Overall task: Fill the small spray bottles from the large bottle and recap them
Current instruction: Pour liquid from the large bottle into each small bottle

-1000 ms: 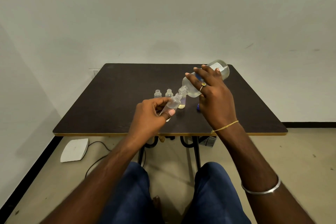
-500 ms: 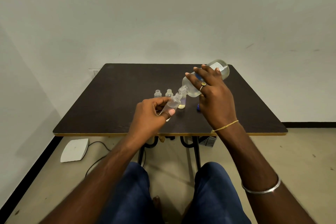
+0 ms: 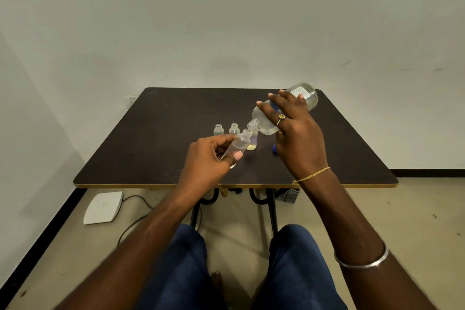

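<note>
- Step in hand: the pour. One small spray bottle [image 3: 239, 144] is taking liquid from the large bottle [image 3: 305, 95]. No stream shows, and the fill level in the small one is too faint to read.
- Large bottle: held in the air over the right half of the table [image 3: 156, 138], tipped neck-down toward the left. Its open mouth sits right at the small bottle's mouth; whether they touch, I cannot tell.
- Right hand [image 3: 295, 141]: wraps the large bottle from above. Its fingers [image 3: 267, 108] are spread across the barrel and curled round it. The thumb is hidden.
- Left hand [image 3: 207, 158]: pinches the small spray bottle low on its body, with the thumb [image 3: 235, 156] on the near side and the forefinger along the far side. The other fingers are curled under. The bottle leans with its mouth up and to the right.
- Standing behind: the left uncapped bottle [image 3: 218, 130] and the right uncapped bottle [image 3: 234, 129], both apparently empty. Just beside them is a yellowish-bottomed bottle [image 3: 252, 144], partly hidden.
- A blue cap [image 3: 274, 150] lies by the right hand; it probably belongs to the large bottle.
- Next move, as I judge it: tip the large bottle back before the narrow mouth overflows, then stand the filled bottle down and pick up an empty one. No spray heads are visible for recapping.
</note>
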